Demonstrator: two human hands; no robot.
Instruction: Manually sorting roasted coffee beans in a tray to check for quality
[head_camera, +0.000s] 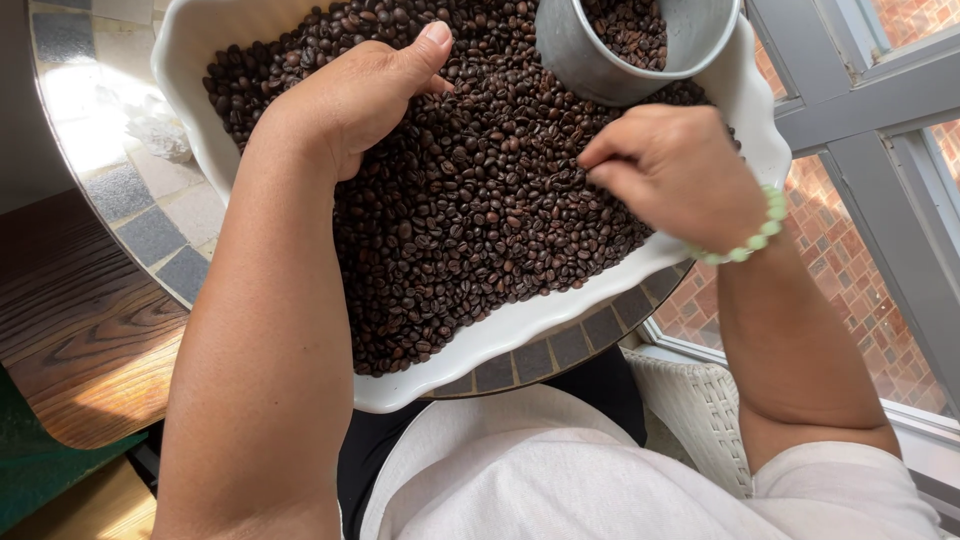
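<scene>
Two hands are in view: one left hand (350, 95) and one right hand (675, 170). Under them sits one white scalloped dish (520, 320), filled with coffee beans (480, 220) too many to count. Just beyond the right hand stands one grey metal cup (585, 55). One green bead bracelet (755, 240) circles the right wrist.

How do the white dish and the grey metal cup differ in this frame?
The white dish is wide, shallow and wavy-rimmed; the grey metal cup is narrow, deep and round. The dish rests on the tiled table, while the cup sits tilted at the dish's far edge. The left hand lies on the dish's beans; the right hand pinches just below the cup. Both hold dark roasted coffee beans.
</scene>
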